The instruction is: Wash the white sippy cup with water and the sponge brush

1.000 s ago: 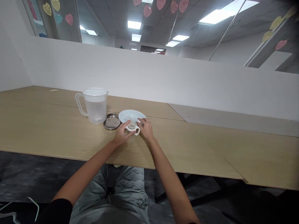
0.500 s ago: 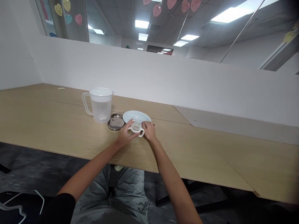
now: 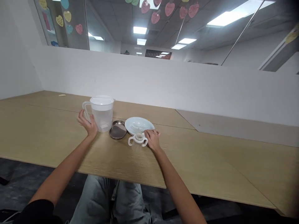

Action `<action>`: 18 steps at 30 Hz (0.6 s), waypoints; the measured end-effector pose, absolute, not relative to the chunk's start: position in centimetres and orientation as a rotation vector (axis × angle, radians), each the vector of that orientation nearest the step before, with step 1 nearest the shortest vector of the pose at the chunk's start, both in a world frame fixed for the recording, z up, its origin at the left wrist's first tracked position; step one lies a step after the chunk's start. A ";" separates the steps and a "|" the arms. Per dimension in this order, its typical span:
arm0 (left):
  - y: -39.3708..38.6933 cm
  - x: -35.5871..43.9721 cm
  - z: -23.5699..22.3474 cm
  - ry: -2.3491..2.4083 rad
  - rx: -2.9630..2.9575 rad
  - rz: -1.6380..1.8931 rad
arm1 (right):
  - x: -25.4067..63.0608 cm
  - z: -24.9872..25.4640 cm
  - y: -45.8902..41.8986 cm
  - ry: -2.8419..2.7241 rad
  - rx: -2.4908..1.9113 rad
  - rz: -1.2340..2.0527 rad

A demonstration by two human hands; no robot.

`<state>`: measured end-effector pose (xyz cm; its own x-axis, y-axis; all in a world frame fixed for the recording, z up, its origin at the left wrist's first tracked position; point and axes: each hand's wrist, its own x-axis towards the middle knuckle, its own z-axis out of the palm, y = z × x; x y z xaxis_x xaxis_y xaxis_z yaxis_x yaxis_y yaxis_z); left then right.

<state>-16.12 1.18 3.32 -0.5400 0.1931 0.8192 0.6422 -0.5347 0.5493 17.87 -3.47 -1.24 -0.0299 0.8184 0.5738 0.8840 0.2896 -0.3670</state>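
My left hand is at the handle of a clear plastic pitcher with a white lid. Its fingers and thumb are spread on either side of the handle's lower part. A small clear baby bottle with a white two-handled ring stands upright, its mouth uncovered. Just right of it, my right hand lies with curled fingers at the front rim of a pale plate. What those fingers hold, if anything, is hidden. Clear pieces, too small to name, lie in the plate.
A round, shallow metal dish sits between the pitcher and the bottle. Behind the wooden table rises a white wall with glass above. A small pale flat piece lies at the back left.
My left hand has let go of the baby bottle and moved left to the pitcher's handle. My right hand stays beside the bottle, near the plate. The view has shifted somewhat.
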 end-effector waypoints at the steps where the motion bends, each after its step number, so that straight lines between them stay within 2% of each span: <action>1: 2.1 -17.2 3.4 -1.376 -1.264 -2.170 | 17.9 -1.2 -3.6 -1.846 -1.523 -0.128; 4: 4.2 -19.0 3.1 -1.470 -1.195 -2.269 | 18.0 -1.4 -3.7 -1.852 -1.496 -0.150; 11: 6.5 -19.1 2.2 -1.350 -1.230 -2.531 | 18.0 -2.6 -3.4 -1.740 -1.477 -0.144; 18: 7.7 -19.4 3.3 -1.418 -1.298 -2.648 | 18.1 -2.5 -3.8 -1.567 -1.459 -0.329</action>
